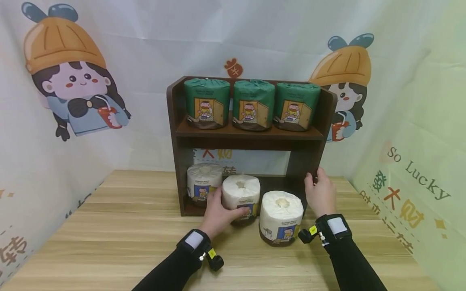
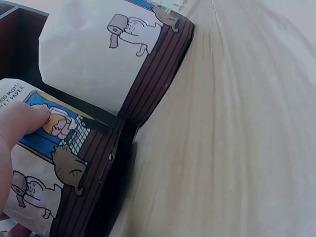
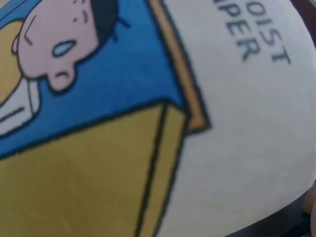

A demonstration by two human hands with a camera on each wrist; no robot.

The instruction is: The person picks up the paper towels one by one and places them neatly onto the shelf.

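Observation:
A white paper-wrapped toilet roll (image 1: 240, 194) stands at the front of the lower compartment of a dark brown shelf (image 1: 251, 142). My left hand (image 1: 218, 214) grips this roll, its thumb across the blue picture on the wrapper; the left wrist view shows the thumb (image 2: 22, 118) on that print. Just right of it, a second white roll (image 1: 282, 214) stands on the table before the shelf, filling the right wrist view. My right hand (image 1: 321, 194) holds the front edge of the shelf's right side panel between thumb and fingers.
Another white roll (image 1: 204, 182) stands inside the lower compartment at the left. On the upper board stand three green rolls, the middle one (image 1: 253, 103) between its neighbours. Wood-grain table (image 1: 120, 242) lies beneath, with a printed cloth (image 1: 145, 60) behind and at the sides.

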